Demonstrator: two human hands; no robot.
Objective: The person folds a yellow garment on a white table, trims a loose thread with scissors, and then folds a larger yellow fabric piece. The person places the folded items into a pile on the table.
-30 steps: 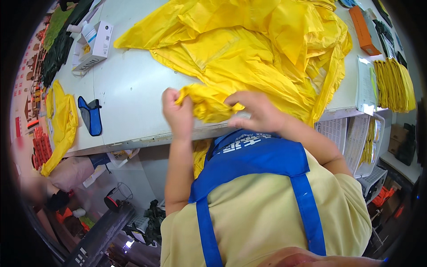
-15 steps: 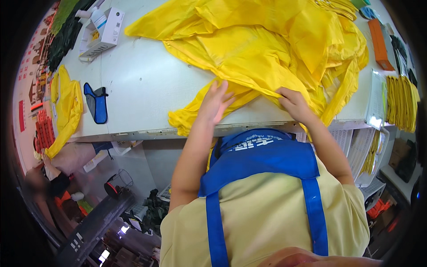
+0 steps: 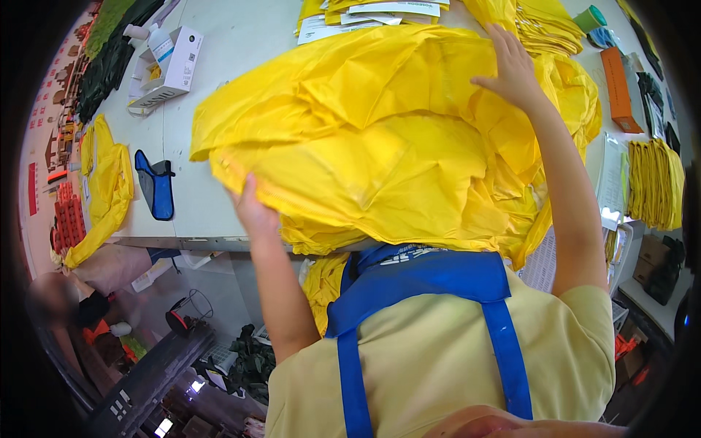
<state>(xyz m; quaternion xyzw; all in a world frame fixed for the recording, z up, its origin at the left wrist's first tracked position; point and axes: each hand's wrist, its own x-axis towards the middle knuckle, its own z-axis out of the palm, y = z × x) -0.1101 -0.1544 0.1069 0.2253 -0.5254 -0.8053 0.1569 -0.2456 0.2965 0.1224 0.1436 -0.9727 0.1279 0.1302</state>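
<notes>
A large yellow garment of thin, shiny fabric lies crumpled across the table in front of me, its near edge drooping over the table's front. My left hand grips its left edge, thumb in sight and the other fingers mostly hidden by the cloth. At the far right side of the garment, my right hand is open, with fingers stretched away from me and thumb apart, touching the fabric. Below the table edge, against my blue apron, more yellow cloth hangs down.
Yellow folded packs with white cards lie at the back. A white box with a bottle and a blue-and-grey pouch are on the left. Rightward are an orange box and folded yellow pieces. Another person works at far left.
My left hand has moved left and taken the garment's edge. My right hand has let go of the near edge and reached far back. The fabric now spreads nearer and the packs behind show.
</notes>
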